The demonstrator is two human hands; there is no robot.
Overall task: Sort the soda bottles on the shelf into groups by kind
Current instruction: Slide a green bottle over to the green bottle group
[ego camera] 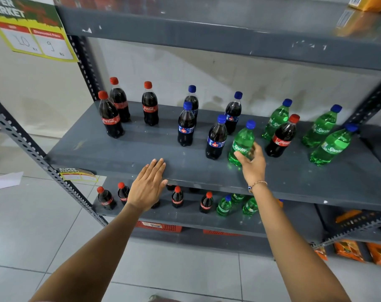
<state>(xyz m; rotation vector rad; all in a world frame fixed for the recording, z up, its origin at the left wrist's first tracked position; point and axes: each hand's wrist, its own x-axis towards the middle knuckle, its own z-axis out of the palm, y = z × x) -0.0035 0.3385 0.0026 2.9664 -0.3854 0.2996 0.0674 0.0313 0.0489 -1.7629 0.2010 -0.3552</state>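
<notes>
On the grey shelf (141,153) three red-capped Coca-Cola bottles (111,118) stand at the left. Several blue-capped dark cola bottles (186,127) stand in the middle. A green Sprite bottle (241,142) stands near the front; my right hand (251,164) has its fingers curled around its lower part. Right of it stands one lone Coca-Cola bottle (282,138) among three more Sprite bottles (331,147). My left hand (149,186) rests flat on the shelf's front edge, fingers together, holding nothing.
The lower shelf (185,219) holds more Coca-Cola and Sprite bottles (224,205). A grey upper shelf (207,33) hangs overhead. Slotted metal uprights (32,149) frame the left side. Orange snack packs (348,250) lie at the bottom right. A price sign (32,38) hangs top left.
</notes>
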